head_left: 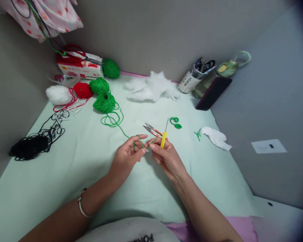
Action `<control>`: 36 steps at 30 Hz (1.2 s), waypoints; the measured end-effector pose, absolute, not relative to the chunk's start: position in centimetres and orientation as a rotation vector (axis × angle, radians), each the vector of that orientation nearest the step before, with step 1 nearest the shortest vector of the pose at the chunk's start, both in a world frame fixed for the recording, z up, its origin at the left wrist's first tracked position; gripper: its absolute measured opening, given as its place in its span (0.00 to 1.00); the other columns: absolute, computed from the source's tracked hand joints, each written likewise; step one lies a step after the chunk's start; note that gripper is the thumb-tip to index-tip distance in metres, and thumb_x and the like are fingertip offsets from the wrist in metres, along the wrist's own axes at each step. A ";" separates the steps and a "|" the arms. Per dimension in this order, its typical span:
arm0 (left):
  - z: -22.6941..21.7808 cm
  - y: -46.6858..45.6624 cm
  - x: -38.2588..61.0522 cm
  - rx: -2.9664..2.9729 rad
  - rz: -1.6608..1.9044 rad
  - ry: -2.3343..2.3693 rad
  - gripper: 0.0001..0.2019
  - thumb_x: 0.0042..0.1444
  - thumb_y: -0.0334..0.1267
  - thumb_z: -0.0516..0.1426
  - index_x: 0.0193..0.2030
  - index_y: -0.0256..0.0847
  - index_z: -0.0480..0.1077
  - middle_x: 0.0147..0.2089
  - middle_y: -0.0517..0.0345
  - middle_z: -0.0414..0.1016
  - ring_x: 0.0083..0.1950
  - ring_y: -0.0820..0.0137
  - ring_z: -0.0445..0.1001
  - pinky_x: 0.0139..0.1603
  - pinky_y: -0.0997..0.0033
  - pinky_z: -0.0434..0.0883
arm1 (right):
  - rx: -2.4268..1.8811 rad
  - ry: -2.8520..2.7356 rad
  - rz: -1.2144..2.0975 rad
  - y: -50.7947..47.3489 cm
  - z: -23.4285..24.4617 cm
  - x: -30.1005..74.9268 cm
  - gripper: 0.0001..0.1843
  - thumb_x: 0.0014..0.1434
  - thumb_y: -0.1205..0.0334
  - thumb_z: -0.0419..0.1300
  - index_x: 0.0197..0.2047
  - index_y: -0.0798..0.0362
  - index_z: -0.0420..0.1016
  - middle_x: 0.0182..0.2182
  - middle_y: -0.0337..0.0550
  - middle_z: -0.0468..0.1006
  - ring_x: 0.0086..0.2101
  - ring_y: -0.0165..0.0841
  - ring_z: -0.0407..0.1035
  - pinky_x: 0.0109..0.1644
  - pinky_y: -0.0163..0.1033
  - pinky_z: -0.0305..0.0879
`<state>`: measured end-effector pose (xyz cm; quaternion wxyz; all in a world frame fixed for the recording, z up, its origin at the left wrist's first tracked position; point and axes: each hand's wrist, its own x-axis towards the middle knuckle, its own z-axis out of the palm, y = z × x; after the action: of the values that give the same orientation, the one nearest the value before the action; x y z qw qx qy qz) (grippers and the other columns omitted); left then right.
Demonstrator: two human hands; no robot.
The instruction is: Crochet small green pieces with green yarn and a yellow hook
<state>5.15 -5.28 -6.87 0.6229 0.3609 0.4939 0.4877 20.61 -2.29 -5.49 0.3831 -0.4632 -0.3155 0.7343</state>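
Observation:
My left hand [127, 153] is closed, with a strand of green yarn [138, 141] looped round its fingers. That strand runs back across the pale green cloth [78, 161] to a green yarn ball [104, 102]. My right hand [166, 156] is closed on a crochet hook with a yellow handle [163, 138] and pinches the yarn end beside my left fingertips. Small orange-handled snips [153, 129] lie just beyond my fingers. A little green crocheted piece [175, 122] rests behind the hook.
Red [82, 90], white [58, 94] and more green yarn balls [111, 68] sit at the back left, near a box [78, 69]. Tangled black yarn [31, 145] lies left. White stuffing [151, 87], a pen cup [193, 79], a bottle [217, 75], a phone [213, 93] and a white cloth [215, 137] are at the right.

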 end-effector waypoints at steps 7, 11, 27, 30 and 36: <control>-7.0 -5.0 4.7 0.710 1.065 0.999 0.18 0.57 0.40 0.64 0.54 0.43 0.76 0.37 0.61 0.71 0.29 0.77 0.63 0.31 0.74 0.63 | -1.143 -0.863 1.867 -2.1 -5.3 20.9 0.18 0.48 0.55 0.76 0.33 0.53 0.73 0.25 0.34 0.77 0.16 0.18 0.44 0.20 0.32 0.36; -6.6 -5.2 4.5 0.846 1.134 1.147 0.14 0.59 0.41 0.63 0.52 0.43 0.78 0.34 0.62 0.71 0.29 0.76 0.63 0.33 0.73 0.65 | -1.229 -0.935 1.803 -1.8 -5.5 21.1 0.16 0.47 0.55 0.75 0.32 0.53 0.75 0.24 0.36 0.78 0.16 0.19 0.46 0.20 0.32 0.38; -7.2 -5.0 4.3 0.992 1.212 1.126 0.09 0.60 0.39 0.63 0.46 0.43 0.81 0.41 0.58 0.80 0.36 0.74 0.76 0.41 0.74 0.75 | -1.225 -1.002 1.864 -2.1 -5.6 20.9 0.14 0.45 0.54 0.76 0.30 0.53 0.81 0.22 0.35 0.75 0.16 0.18 0.46 0.20 0.34 0.36; -7.4 -5.2 4.6 0.990 1.238 1.116 0.09 0.57 0.37 0.66 0.44 0.44 0.82 0.44 0.57 0.82 0.45 0.69 0.79 0.49 0.72 0.77 | -1.225 -0.948 1.789 -2.1 -5.9 21.0 0.15 0.44 0.55 0.77 0.28 0.54 0.80 0.17 0.30 0.67 0.16 0.19 0.45 0.20 0.33 0.35; -7.6 -5.3 4.8 0.940 1.278 1.139 0.07 0.52 0.35 0.68 0.39 0.44 0.83 0.39 0.59 0.82 0.42 0.70 0.80 0.49 0.72 0.78 | -1.244 -0.941 1.720 -2.5 -6.1 20.5 0.14 0.44 0.54 0.77 0.27 0.54 0.80 0.15 0.27 0.58 0.17 0.20 0.44 0.21 0.33 0.36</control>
<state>4.82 -5.34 -7.56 0.5601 0.3986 0.4833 0.5420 20.54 -2.54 -6.14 0.3988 -0.4913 -0.3716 0.6794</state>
